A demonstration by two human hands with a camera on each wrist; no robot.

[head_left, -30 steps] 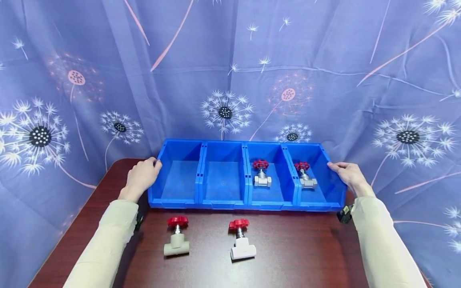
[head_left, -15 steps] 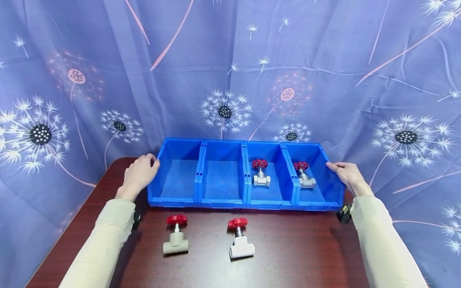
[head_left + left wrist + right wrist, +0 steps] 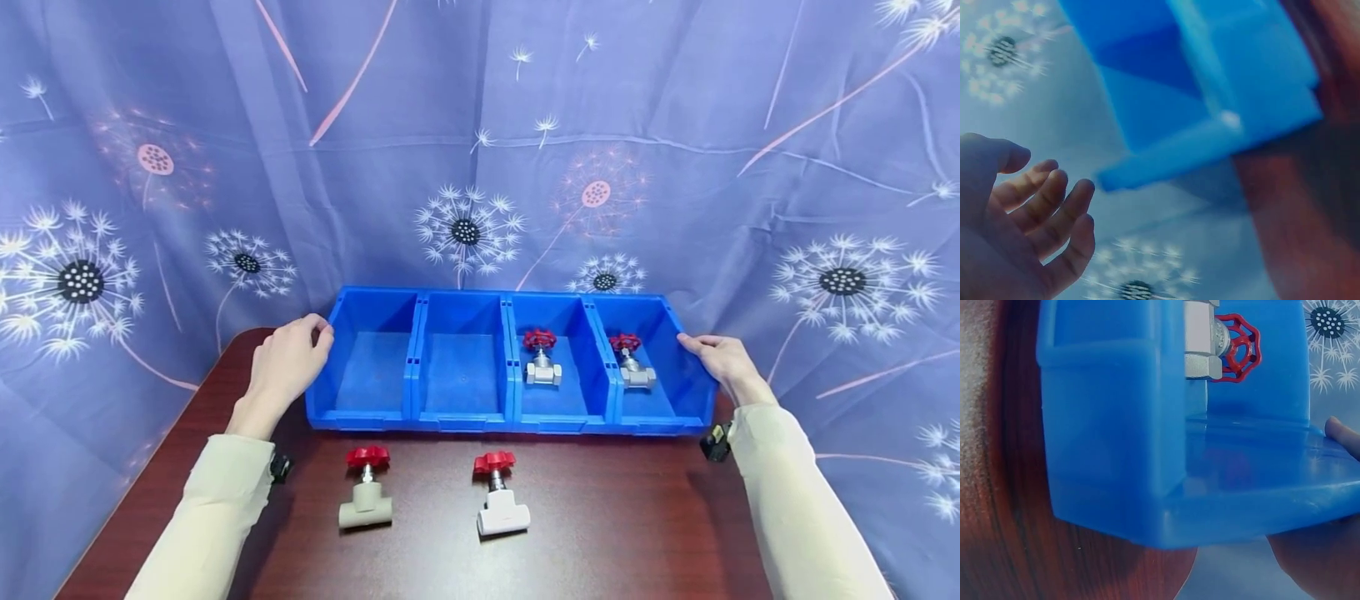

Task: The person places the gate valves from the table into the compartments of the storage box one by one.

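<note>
A row of joined blue storage bins (image 3: pixel 465 423) stands at the back of the table. My right hand (image 3: pixel 723 367) grips the right end wall, thumb on the top edge and fingers outside. At the left end, my left hand (image 3: pixel 288 362) is beside the wall; in the left wrist view its fingers (image 3: pixel 1041 203) are loosely bent and apart from the blue plastic, holding nothing. One metal valve (image 3: pixel 543 372) with a red handwheel sits in the third compartment, and another metal valve (image 3: pixel 637 375) in the rightmost. The two left compartments hold nothing.
On the brown table (image 3: pixel 600 517) in front of the bins lie a beige plastic valve (image 3: pixel 366 504) and a white plastic valve (image 3: pixel 502 512), both with red handwheels. A blue dandelion-print curtain (image 3: pixel 375 208) hangs behind the bins.
My left hand has come away slightly from the left end wall, its wrist drawn a little left. The right hand keeps its grip; bins and valves stay put apart from a slight view shift.
</note>
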